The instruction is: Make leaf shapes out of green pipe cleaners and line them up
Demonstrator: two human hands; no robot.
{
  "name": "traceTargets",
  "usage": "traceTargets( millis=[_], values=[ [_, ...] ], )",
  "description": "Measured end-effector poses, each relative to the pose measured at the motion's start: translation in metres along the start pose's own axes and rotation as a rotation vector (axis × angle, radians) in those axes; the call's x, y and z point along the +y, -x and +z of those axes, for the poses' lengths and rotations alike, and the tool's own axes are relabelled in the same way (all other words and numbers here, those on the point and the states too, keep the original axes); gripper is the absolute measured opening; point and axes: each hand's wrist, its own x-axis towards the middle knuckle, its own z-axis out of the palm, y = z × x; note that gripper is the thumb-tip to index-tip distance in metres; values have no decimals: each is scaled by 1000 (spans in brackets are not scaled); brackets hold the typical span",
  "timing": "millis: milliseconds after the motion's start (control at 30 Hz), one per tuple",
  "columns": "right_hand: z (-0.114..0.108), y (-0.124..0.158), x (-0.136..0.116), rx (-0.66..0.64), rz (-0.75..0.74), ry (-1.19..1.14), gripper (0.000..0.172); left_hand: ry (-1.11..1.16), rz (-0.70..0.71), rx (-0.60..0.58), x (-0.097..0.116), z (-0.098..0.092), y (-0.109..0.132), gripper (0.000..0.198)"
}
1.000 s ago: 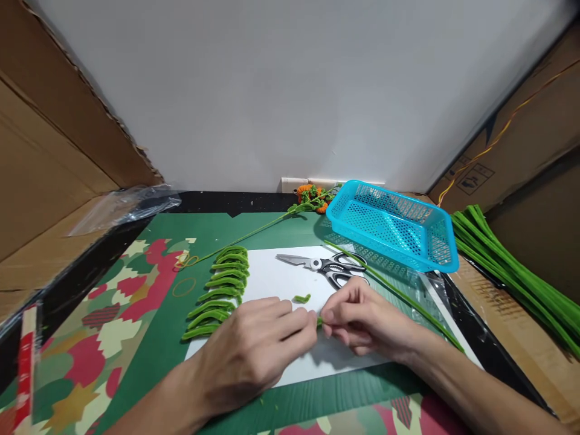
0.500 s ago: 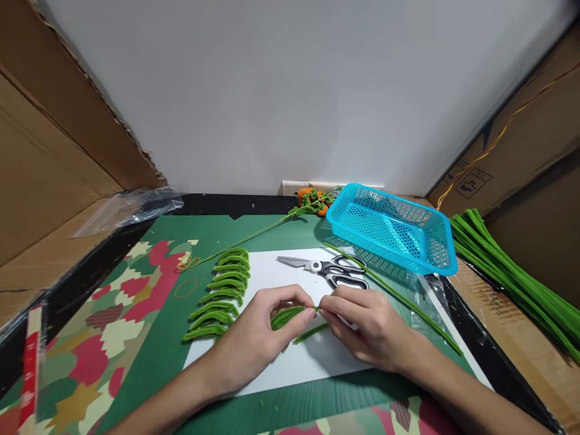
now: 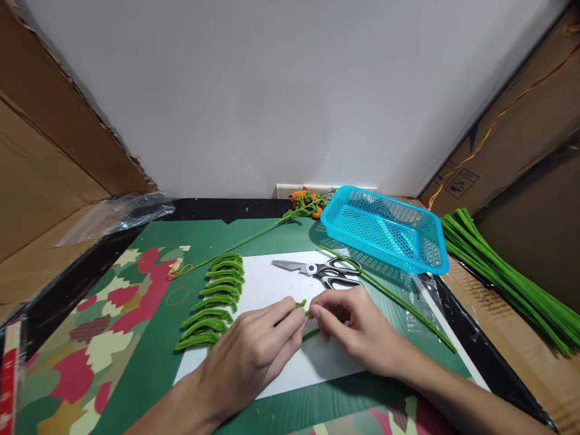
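Observation:
Between my two hands is a small green pipe cleaner piece (image 3: 301, 303), whose short bent end sticks up past the fingers. My left hand (image 3: 260, 344) is closed around it, back of the hand upward, and hides most of it. The thumb and forefinger of my right hand (image 3: 357, 323) pinch the piece's other end. A short pipe cleaner length (image 3: 311, 334) lies partly hidden beneath the hands on the white paper (image 3: 290, 380). Left of the hands, several folded pipe cleaner leaves (image 3: 222, 296) form a column. Beyond the hands lie scissors (image 3: 324, 270), blades pointing left.
One long pipe cleaner (image 3: 389, 292) slants right of the scissors. A blue basket (image 3: 385, 260) stands behind it, beside orange flowers (image 3: 302, 199) on a long stem. At the right lies a bundle of green pipe cleaners (image 3: 507, 284). A rubber band (image 3: 177, 295) sits at left.
My left hand has rolled over, so its back now faces up and covers the leaf seen before. My right hand has turned, its thumb now showing. The view has shifted slightly.

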Motion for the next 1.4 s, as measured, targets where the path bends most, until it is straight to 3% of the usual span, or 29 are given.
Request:
traceTargets(
  millis=[100, 233, 300, 400, 567, 700, 867, 1033, 1267, 1400],
  values=[
    [4, 5, 3, 82, -212, 246, 18, 191, -208, 56, 7, 3, 0, 19],
    [5, 7, 12, 157, -393, 325, 12, 488, -504, 33, 16, 1, -6, 18],
    [2, 6, 14, 188, -401, 318, 14, 710, -662, -10, 18, 1, -8, 23],
    [-4, 1, 11, 243, -301, 224, 18, 1000, -810, -58, 18, 2, -10, 38],
    [-7, -6, 9, 359, -149, -141, 25, 1196, -869, -147, 20, 10, -10, 46],
    [1, -9, 9, 317, -104, -340, 27, 1260, -878, -178, 22, 15, -11, 49],
    [8, -8, 10, 250, -94, -255, 27, 1194, -883, -196, 14, 21, -7, 48],
    [6, -6, 14, 274, -89, -96, 22, 1078, -885, -163, 9, 19, -5, 43],
    [15, -5, 7, 222, -52, -279, 28, 1155, -887, -191, 19, 19, -3, 45],
    [12, -1, 13, 249, -293, -33, 23, 1253, -937, -155, 18, 21, -4, 47]
  ],
)
